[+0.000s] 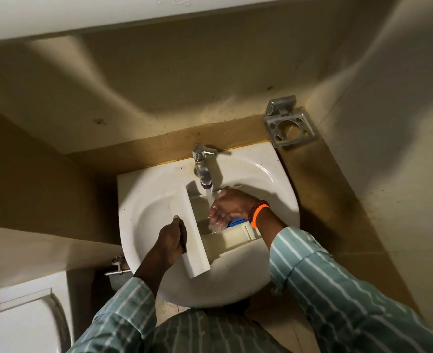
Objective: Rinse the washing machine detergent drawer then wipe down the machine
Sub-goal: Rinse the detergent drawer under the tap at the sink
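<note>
The detergent drawer (205, 240) lies in the white sink (274, 271), right under the tap (202, 164). Water runs down from the tap into the drawer. The left hand (170, 242) has its grip closed on the drawer's white front panel and holds it steady. The right hand (229, 206) is inside the drawer under the water, fingers spread loose, holding nothing. It wears an orange band (258, 212) on the wrist. A blue piece (237, 221) shows in the drawer beside that hand.
</note>
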